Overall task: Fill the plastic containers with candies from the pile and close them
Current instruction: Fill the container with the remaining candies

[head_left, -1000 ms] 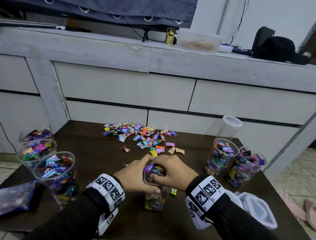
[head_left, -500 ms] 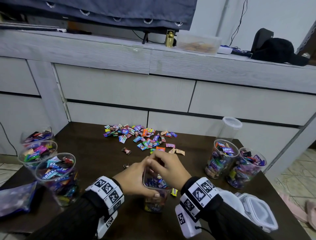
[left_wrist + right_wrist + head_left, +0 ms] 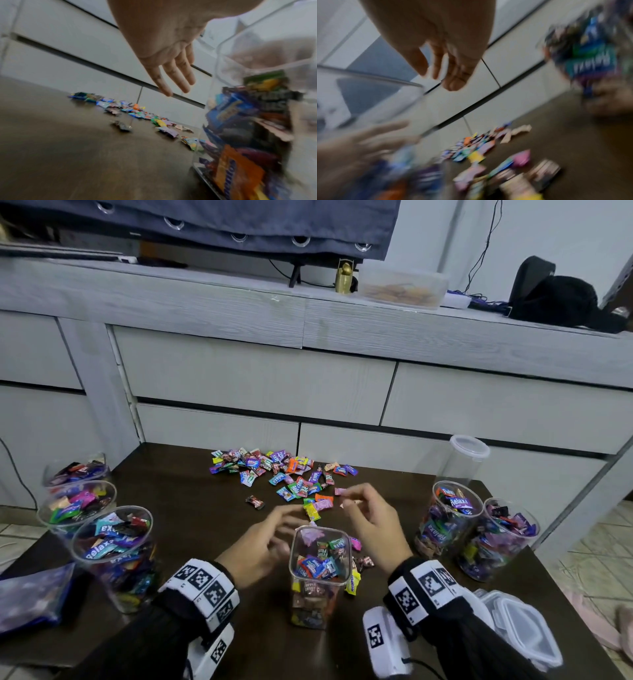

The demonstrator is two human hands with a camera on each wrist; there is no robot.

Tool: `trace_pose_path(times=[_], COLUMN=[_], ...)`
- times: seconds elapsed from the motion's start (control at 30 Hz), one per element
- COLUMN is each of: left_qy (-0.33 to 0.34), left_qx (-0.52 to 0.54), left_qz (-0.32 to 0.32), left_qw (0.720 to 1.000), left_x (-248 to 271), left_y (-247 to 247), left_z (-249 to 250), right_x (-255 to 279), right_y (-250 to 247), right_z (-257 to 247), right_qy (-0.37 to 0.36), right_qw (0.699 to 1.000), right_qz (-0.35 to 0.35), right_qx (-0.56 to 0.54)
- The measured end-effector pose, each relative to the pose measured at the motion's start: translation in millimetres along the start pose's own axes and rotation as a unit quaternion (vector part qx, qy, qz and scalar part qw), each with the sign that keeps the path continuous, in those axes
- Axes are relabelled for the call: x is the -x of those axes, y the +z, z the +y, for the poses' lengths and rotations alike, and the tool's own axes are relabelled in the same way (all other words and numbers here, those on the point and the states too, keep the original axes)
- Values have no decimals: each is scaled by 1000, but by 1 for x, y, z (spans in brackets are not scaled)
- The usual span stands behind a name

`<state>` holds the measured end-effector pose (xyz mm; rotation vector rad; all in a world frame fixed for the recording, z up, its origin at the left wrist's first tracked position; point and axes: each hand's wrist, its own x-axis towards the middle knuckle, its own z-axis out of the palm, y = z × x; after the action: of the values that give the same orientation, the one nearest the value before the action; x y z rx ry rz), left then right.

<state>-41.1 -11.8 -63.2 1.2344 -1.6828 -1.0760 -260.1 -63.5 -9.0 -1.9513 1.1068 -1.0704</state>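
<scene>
A clear square container (image 3: 293, 553), lidless and partly full of wrapped candies, stands upright on the dark table near me. It fills the right side of the left wrist view (image 3: 257, 54). My left hand (image 3: 270, 537) hovers just left of its rim with straight fingers (image 3: 171, 75), empty and blurred by motion. Just beyond and to the right of it is my right hand (image 3: 368, 518), fingers (image 3: 447, 67) loosely bent and holding nothing. The candy pile (image 3: 281, 470) lies farther back. A few loose candies (image 3: 359, 563) sit at the container's right side.
Three round cups of candies (image 3: 111, 542) stand at the table's left, two more (image 3: 448, 518) at the right. A tall lidded container (image 3: 466, 457) stands behind them. Stacked lids (image 3: 520, 631) lie at the front right, a plastic bag (image 3: 30, 597) at the front left. Grey drawers (image 3: 260, 378) back the table.
Both hands have left the container's mouth, where they were pressing candies in, and moved forward toward the pile. The container now stands free.
</scene>
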Motion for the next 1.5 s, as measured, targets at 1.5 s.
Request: trace_pose_path(times=[1.5], left_qy=[-101], left_qx=[-614], left_qz=[-164], left_qw=[766], left_x=[-179], left_y=[-58], left_z=[-114], right_x=[-153], right_y=[84], right_z=[144], right_qy=[-8], right_qw=[844], right_qz=[-372], right_qx=[386])
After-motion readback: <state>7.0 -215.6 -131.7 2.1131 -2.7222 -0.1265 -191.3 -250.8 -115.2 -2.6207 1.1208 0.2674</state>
